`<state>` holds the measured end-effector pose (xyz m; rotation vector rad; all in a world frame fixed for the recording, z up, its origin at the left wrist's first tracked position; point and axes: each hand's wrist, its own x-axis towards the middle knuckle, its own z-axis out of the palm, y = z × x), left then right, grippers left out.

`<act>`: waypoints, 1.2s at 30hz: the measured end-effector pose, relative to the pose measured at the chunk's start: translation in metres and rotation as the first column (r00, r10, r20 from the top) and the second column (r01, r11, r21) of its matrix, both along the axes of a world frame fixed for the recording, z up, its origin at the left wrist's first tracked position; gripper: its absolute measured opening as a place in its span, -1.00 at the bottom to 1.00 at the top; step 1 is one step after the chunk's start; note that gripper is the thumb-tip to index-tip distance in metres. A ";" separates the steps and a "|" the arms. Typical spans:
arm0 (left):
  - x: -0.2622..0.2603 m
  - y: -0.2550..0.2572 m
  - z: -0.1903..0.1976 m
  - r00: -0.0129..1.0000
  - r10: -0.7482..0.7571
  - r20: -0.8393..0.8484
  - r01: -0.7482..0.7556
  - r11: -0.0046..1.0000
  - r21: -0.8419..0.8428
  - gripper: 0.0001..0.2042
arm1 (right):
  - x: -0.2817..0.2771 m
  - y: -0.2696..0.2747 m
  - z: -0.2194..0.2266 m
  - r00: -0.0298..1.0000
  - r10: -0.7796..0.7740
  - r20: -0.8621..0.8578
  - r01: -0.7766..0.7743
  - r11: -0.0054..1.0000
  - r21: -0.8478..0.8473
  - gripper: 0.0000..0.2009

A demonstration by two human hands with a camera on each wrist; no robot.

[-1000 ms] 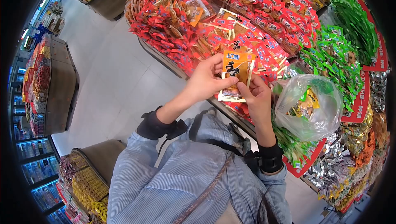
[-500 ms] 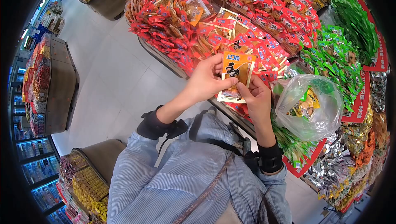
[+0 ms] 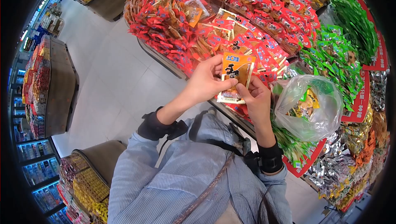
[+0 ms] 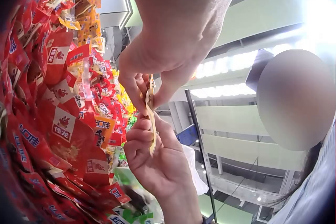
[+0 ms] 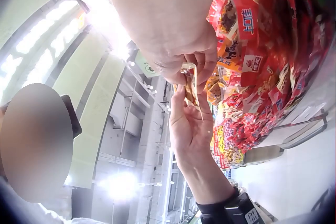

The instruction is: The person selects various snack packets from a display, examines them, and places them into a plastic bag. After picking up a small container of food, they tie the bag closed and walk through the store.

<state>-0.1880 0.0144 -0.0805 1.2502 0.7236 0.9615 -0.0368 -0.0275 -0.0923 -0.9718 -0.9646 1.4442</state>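
Observation:
An orange and yellow snack packet (image 3: 238,69) with blue and black lettering is held up between both hands in the head view. My left hand (image 3: 206,80) pinches its left edge, thumb across the front and fingers behind. The right hand (image 3: 258,96) pinches the lower right edge the same way. From the left wrist, the packet (image 4: 151,113) shows edge-on and thin, slightly bent, gripped from both sides. The right wrist view also has the packet (image 5: 193,85) edge-on between the fingers. Beneath the hands lies a heap of red and cream snack packets (image 3: 231,38).
To the right, an opened clear plastic bag (image 3: 326,117) with yellow packets inside sits on green packets (image 3: 330,55). Red signs (image 3: 363,96) line the display edge. Grey floor (image 3: 119,63) stretches left, with other candy stands (image 3: 57,84) beyond it.
Both hands keep their hold on the packet, which tilts only very slightly. Little else differs.

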 end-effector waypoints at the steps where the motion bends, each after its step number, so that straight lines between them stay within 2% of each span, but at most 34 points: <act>1: 0.000 0.001 -0.001 1.000 -0.004 -0.012 0.004 1.000 0.014 -0.61 | 0.000 0.000 0.001 1.000 -0.002 0.002 0.002 1.000 -0.004 -0.81; 4: 0.003 -0.003 0.005 0.997 0.035 0.067 -0.029 0.996 -0.089 -0.59 | 0.002 -0.002 0.004 1.000 -0.003 0.021 0.004 1.000 -0.013 -0.80; 5: 0.002 -0.003 0.003 0.996 0.059 0.074 -0.056 0.997 -0.044 -0.60 | 0.003 -0.004 0.008 0.997 -0.005 0.073 0.006 1.000 -0.022 -0.77; 6: 0.002 -0.001 0.006 0.984 0.127 0.126 -0.125 0.992 -0.023 -0.61 | 0.003 -0.009 0.022 1.000 0.026 0.012 -0.026 0.999 -0.047 -0.74; 8: 0.003 0.003 0.011 0.938 0.252 0.238 -0.260 0.966 0.001 -0.62 | 0.007 -0.019 0.034 0.986 0.069 0.150 -0.085 0.991 0.103 -0.67; 10: -0.001 0.010 0.022 0.903 0.341 0.262 -0.348 0.937 -0.020 -0.64 | 0.018 -0.035 0.064 0.932 0.191 0.307 -0.235 0.965 0.112 -0.64; 11: 0.001 0.012 0.030 0.885 0.362 0.293 -0.387 0.921 0.031 -0.65 | 0.024 -0.043 0.082 0.889 0.251 0.384 -0.312 0.944 0.105 -0.63; 12: 0.006 0.016 0.034 0.854 0.351 0.384 -0.410 0.909 0.081 -0.64 | 0.033 -0.052 0.100 0.851 0.234 0.469 -0.342 0.926 0.159 -0.63; 14: 0.014 0.018 0.046 0.833 0.321 0.450 -0.410 0.905 0.113 -0.62 | 0.056 -0.068 0.131 0.758 0.182 0.626 -0.416 0.874 0.250 -0.65; 16: 0.023 0.016 0.055 0.854 0.268 0.447 -0.368 0.917 0.154 -0.60 | 0.079 -0.077 0.148 0.779 -0.144 0.611 -0.261 0.810 0.524 -0.68; 18: 0.031 0.013 0.062 0.871 0.208 0.446 -0.322 0.926 0.198 -0.58 | 0.105 -0.079 0.160 0.540 -0.527 0.656 -0.057 0.755 0.653 -0.72; 20: 0.040 0.009 0.067 0.880 0.143 0.452 -0.276 0.930 0.244 -0.57 | 0.131 -0.072 0.161 0.290 -0.653 0.699 0.143 0.752 0.643 -0.72; 22: 0.050 0.004 0.074 0.893 0.055 0.447 -0.212 0.927 0.310 -0.57 | 0.150 -0.068 0.150 0.242 -0.638 0.731 0.236 0.770 0.593 -0.72; 23: 0.056 0.002 0.076 0.903 0.030 0.428 -0.200 0.912 0.357 -0.57 | 0.157 -0.066 0.143 0.285 -0.599 0.749 0.277 0.799 0.534 -0.71; 26: 0.071 -0.007 0.088 0.927 -0.064 0.369 -0.103 0.903 0.417 -0.59 | 0.165 -0.067 0.119 0.310 -0.462 0.831 0.400 0.856 0.327 -0.62; 29: 0.094 -0.014 0.094 0.896 -0.172 0.410 -0.037 0.890 0.455 -0.64 | 0.174 -0.067 0.099 0.439 -0.448 0.779 0.402 0.873 0.276 -0.63; 30: 0.100 -0.016 0.093 0.922 -0.183 0.341 -0.009 0.871 0.491 -0.64 | 0.175 -0.068 0.097 0.484 -0.436 0.758 0.398 0.882 0.254 -0.64; 31: 0.105 -0.018 0.092 0.944 -0.191 0.270 0.021 0.851 0.525 -0.65 | 0.171 -0.067 0.096 0.573 -0.476 0.667 0.435 0.867 0.244 -0.71; 32: 0.110 -0.020 0.091 0.960 -0.196 0.199 0.054 0.829 0.557 -0.66 | 0.172 -0.068 0.095 0.602 -0.480 0.638 0.437 0.867 0.240 -0.73; 34: 0.118 -0.024 0.094 0.978 -0.200 -0.064 0.196 0.759 0.621 -0.73 | 0.178 -0.067 0.095 0.654 -0.485 0.580 0.437 0.869 0.234 -0.77; 36: 0.125 -0.030 0.088 0.928 -0.124 -0.352 0.337 0.686 0.645 -0.75 | 0.181 -0.065 0.096 0.700 -0.483 0.526 0.424 0.874 0.238 -0.80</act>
